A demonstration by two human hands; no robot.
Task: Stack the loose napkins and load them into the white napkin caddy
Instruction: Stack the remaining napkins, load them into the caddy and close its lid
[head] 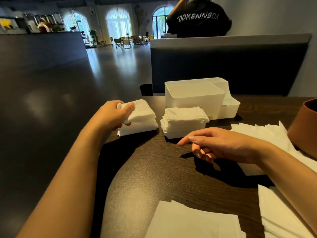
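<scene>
The white napkin caddy stands at the far side of the dark wooden table, and I see no napkins in its large compartment. In front of it lies a tidy stack of white napkins. A second stack lies to its left near the table's edge; my left hand grips a bundle of napkins on top of it. My right hand hovers low over the table just right of the middle stack, index finger extended, other fingers loosely curled, holding nothing.
Loose white napkins lie spread at the right, at the near right and at the near edge. A brown container stands at the right. Behind the table is a dark partition, with a person in black beyond it.
</scene>
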